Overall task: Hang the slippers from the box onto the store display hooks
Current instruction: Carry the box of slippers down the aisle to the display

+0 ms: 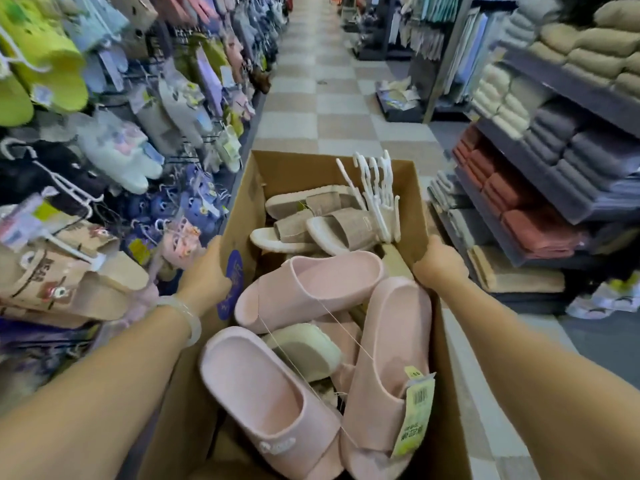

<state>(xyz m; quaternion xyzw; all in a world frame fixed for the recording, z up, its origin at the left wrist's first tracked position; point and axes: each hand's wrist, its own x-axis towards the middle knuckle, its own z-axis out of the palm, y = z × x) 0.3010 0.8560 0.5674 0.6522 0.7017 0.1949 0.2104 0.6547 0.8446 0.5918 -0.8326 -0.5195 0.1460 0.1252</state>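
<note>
An open cardboard box (294, 168) fills the middle of the head view. Inside lie pink slippers (311, 282), one of them (384, 375) with a yellow tag, and beige slippers with brown straps (346, 226) further back. A bundle of white plastic hangers (377, 192) stands in the far right corner. My left hand (207, 271) grips the box's left wall; a pale bangle sits on that wrist. My right hand (438, 261) grips the right wall's rim. The display wall on the left (145, 133) holds many hung slippers on hooks.
A checkered-tile aisle (322, 98) runs straight ahead. Shelves of folded towels (540, 168) line the right side, with mats (519, 275) low on the floor. Hung slippers on the left jut out close to my left arm.
</note>
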